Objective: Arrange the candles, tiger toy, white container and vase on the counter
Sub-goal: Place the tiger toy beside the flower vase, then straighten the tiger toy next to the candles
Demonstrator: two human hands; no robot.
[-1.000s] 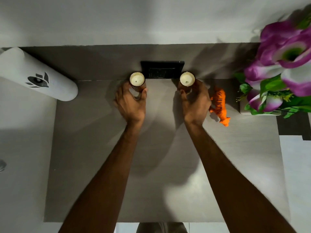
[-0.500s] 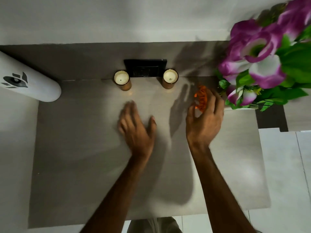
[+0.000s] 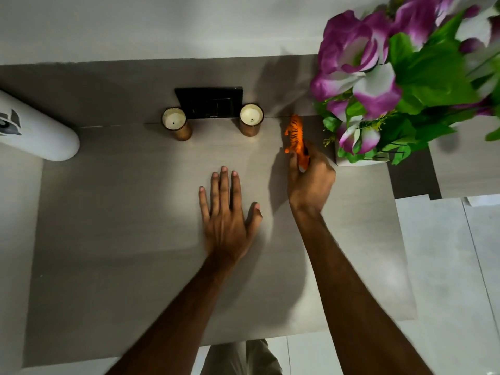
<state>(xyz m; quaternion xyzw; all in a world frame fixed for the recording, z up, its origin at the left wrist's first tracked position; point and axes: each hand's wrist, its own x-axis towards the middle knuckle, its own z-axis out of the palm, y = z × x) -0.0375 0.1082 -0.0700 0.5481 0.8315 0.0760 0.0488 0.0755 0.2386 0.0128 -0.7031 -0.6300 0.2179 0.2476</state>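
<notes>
Two candles in amber glass stand at the back of the grey counter, the left candle and the right candle flanking a black wall plate. My right hand grips the rear end of the orange tiger toy, which points toward the wall just right of the right candle. My left hand lies flat and open on the counter, holding nothing. The white vase with purple and white flowers stands at the right. The white container with a black logo is at the far left.
A black wall plate sits on the backsplash between the candles. The counter ends at the right beyond the vase, where light floor tiles show. Its front edge runs near my body.
Both hands have let go of the candles and drawn back. My left hand has settled flat on the counter. My right hand has moved right and taken hold of the tiger toy.
</notes>
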